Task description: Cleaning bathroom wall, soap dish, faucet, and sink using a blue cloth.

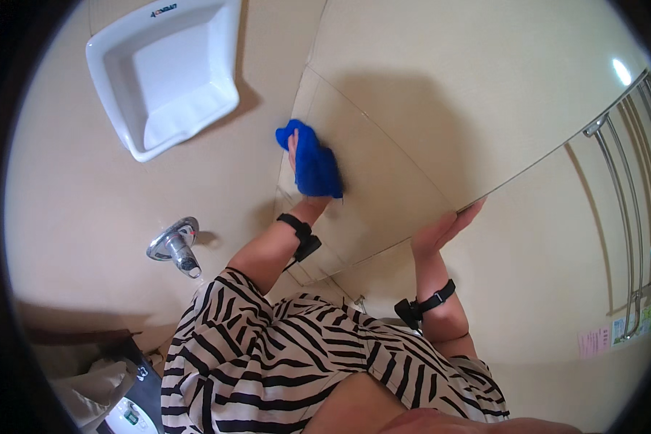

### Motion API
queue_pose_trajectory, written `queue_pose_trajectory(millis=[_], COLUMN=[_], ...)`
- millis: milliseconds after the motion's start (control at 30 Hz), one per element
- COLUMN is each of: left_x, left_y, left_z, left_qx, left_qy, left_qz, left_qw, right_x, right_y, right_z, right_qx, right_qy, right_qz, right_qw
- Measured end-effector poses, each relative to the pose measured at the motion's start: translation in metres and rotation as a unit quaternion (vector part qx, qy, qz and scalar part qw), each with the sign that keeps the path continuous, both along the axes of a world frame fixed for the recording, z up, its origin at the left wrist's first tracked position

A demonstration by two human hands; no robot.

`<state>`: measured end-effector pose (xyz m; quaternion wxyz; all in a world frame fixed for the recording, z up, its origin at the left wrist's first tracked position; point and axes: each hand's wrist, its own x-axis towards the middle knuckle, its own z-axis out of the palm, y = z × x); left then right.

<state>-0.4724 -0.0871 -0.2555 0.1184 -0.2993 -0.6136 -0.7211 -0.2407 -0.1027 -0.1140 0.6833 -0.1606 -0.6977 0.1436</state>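
Note:
A bright blue cloth (318, 168) is spread over my left hand (293, 149), with a few fingers showing at its left edge. That hand presses the cloth to beige tile near the corner where two walls meet. My right hand (446, 230) lies flat on the tiled wall (401, 130) further right, fingers stretched out along a grout line, with nothing held. Each forearm wears a black strap with a small black device. A white ceramic soap dish (168, 76) is fixed to the wall left of the cloth.
A chrome mixer lever (182, 252) sticks out of the left wall near my left elbow. Chrome towel rails (618, 179) run along the far right. Printed notices (624, 331) hang below them. At lower left are a dark panel (146, 363) and grey fabric (95, 388).

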Motion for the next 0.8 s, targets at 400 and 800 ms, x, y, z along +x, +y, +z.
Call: queue_pose_trajectory(millis=[400,800], left_x=[0.145,0.122], left_y=[-0.042,-0.043], left_z=[0.019,0.103], left_qx=[-0.112,0.034], left_qy=[0.245,0.369], left_qz=[-0.02,-0.068], left_qw=[0.963,0.927], right_x=[0.003,-0.005], right_y=[0.005,-0.005], right_z=[-0.01,-0.002], right_qx=[0.035,-0.049], right_qy=[-0.014,0.025], right_qz=[0.019,0.071], right_qw=[0.999,0.996])
